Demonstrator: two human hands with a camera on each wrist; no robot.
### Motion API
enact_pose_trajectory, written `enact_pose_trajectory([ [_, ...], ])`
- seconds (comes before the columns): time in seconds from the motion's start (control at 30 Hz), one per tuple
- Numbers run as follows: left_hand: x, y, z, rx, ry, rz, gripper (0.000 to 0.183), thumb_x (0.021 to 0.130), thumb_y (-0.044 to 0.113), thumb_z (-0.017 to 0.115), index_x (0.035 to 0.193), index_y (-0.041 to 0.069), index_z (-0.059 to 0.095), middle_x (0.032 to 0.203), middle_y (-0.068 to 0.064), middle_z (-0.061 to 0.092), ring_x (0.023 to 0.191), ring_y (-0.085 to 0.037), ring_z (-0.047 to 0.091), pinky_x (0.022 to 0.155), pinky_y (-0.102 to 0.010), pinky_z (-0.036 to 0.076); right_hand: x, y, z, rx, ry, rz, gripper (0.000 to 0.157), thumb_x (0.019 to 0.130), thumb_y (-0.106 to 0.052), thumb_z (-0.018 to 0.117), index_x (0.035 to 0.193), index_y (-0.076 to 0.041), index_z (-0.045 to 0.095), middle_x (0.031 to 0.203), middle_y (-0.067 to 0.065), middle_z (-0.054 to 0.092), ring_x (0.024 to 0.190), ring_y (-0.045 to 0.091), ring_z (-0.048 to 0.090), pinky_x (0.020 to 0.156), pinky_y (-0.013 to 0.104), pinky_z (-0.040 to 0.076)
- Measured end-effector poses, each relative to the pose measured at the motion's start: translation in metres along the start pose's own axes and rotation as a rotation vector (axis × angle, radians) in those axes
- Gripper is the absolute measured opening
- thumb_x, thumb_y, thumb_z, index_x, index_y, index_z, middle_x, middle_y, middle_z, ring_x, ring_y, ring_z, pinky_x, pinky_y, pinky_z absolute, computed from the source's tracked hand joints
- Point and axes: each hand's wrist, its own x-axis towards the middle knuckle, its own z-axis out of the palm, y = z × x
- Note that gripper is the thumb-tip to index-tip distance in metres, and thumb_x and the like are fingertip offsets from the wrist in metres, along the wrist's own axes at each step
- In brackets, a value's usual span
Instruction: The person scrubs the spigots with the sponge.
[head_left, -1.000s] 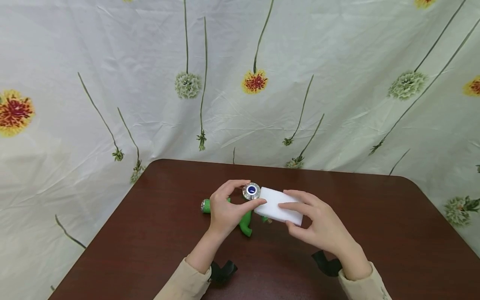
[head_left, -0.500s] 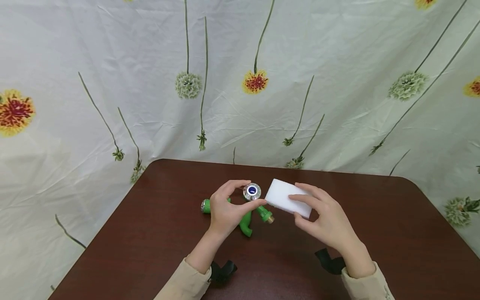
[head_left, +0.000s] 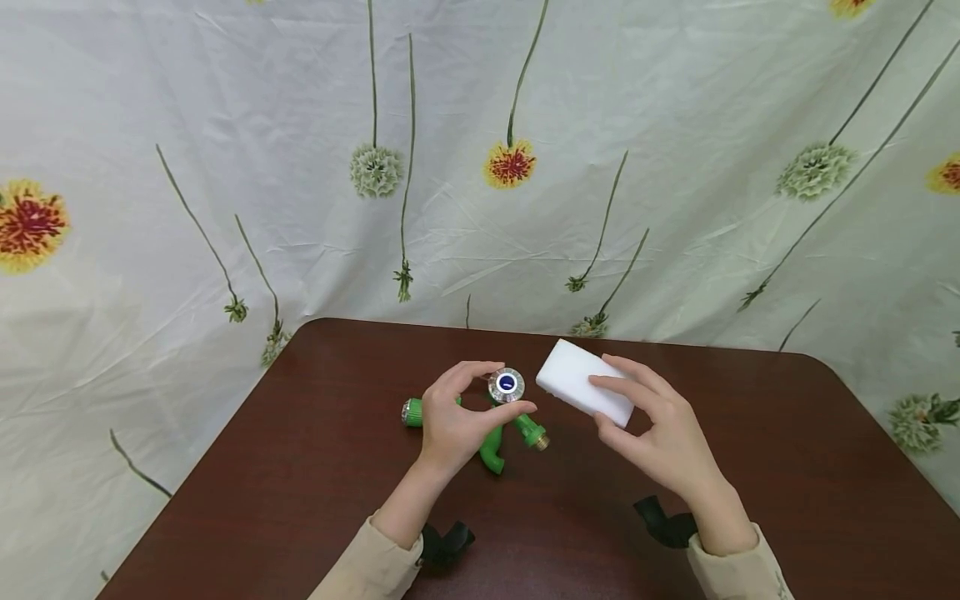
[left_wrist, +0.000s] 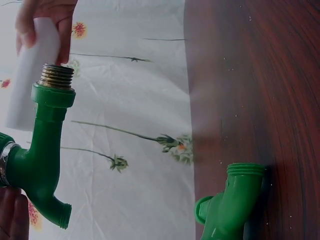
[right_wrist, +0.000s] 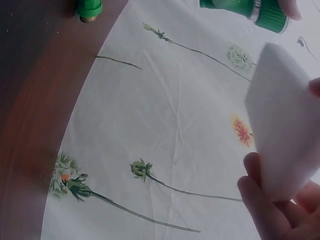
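Note:
My left hand [head_left: 457,421] holds a green faucet [left_wrist: 47,145] up off the table by its handle [head_left: 506,384], whose round silver top has a blue centre. In the left wrist view its brass threaded end and curved spout show. My right hand [head_left: 660,421] pinches a white rectangular sponge [head_left: 581,379] between thumb and fingers, tilted and just right of the faucet handle, with a gap between them. A second green faucet [head_left: 491,454] lies on the table beneath the left hand, partly hidden by it; the left wrist view shows its ridged spout [left_wrist: 245,172].
The dark reddish-brown table [head_left: 337,517] has rounded far corners. Behind it hangs a pale cloth [head_left: 315,100] printed with flowers. Black straps [head_left: 446,546] stick out by both sleeves.
The right hand has moved the sponge away from the faucet handle, to the right and upward, uncovering a brass-tipped green end below. The left hand has stayed almost still.

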Motion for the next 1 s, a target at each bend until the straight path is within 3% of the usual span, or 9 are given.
enact_pose_trajectory([
  [0.13,-0.001,0.001,0.0,0.013,-0.027,-0.001,0.051,0.053,0.021,0.093,0.097,0.007,0.07,0.09,-0.001,0.069,0.084,-0.013,0.063,0.073,-0.025,0.051,0.001,-0.002,0.001,0.081,0.031,-0.027,0.039,0.072,-0.006,0.073,0.11,-0.016,0.069,0.129,0.003,0.054,0.111,0.019,0.054,0.078,0.015,0.043],
  [0.27,-0.002,0.002,0.0,0.016,-0.061,-0.006,0.051,0.054,0.023,0.092,0.098,0.007,0.071,0.093,0.0,0.069,0.087,-0.014,0.063,0.073,-0.032,0.052,0.001,-0.004,0.003,0.144,0.008,-0.078,0.041,0.072,-0.004,0.074,0.111,-0.015,0.069,0.131,0.005,0.053,0.113,0.021,0.053,0.079,0.015,0.044],
  [0.37,-0.003,0.002,0.002,0.009,-0.074,0.007,0.051,0.054,0.021,0.092,0.098,0.006,0.071,0.092,-0.001,0.069,0.086,-0.014,0.063,0.071,-0.033,0.053,0.002,-0.004,0.005,0.093,0.019,-0.083,0.039,0.073,-0.006,0.073,0.111,-0.015,0.07,0.13,0.006,0.054,0.113,0.021,0.053,0.079,0.015,0.043],
  [0.5,-0.003,0.002,0.004,0.005,-0.076,0.02,0.052,0.053,0.02,0.093,0.098,0.006,0.071,0.091,-0.002,0.07,0.084,-0.015,0.063,0.07,-0.026,0.051,0.002,-0.004,0.004,0.016,0.101,-0.062,0.037,0.072,-0.009,0.072,0.109,-0.014,0.071,0.128,0.005,0.056,0.11,0.021,0.055,0.077,0.013,0.042],
  [0.73,-0.006,0.002,0.005,0.041,-0.102,0.011,0.052,0.055,0.023,0.092,0.1,0.007,0.072,0.095,0.0,0.071,0.087,-0.014,0.063,0.072,-0.026,0.051,0.004,-0.009,0.009,0.064,0.081,-0.239,0.029,0.085,-0.026,0.061,0.108,-0.013,0.071,0.127,0.01,0.056,0.108,0.024,0.056,0.075,0.016,0.046],
  [0.87,-0.006,0.001,0.006,0.062,-0.098,0.016,0.052,0.055,0.027,0.091,0.1,0.007,0.073,0.093,0.0,0.071,0.084,-0.012,0.062,0.07,-0.027,0.051,0.003,-0.01,0.008,-0.017,0.146,-0.184,0.029,0.081,-0.024,0.062,0.106,-0.013,0.072,0.125,0.009,0.058,0.106,0.025,0.057,0.071,0.017,0.044],
  [1.0,-0.006,0.001,0.006,0.083,-0.103,0.033,0.051,0.055,0.025,0.091,0.099,0.007,0.072,0.092,-0.001,0.071,0.082,-0.014,0.062,0.066,-0.033,0.052,0.004,-0.013,0.008,0.031,0.146,-0.21,0.029,0.082,-0.026,0.062,0.107,-0.013,0.072,0.125,0.009,0.058,0.105,0.024,0.058,0.071,0.015,0.045],
])
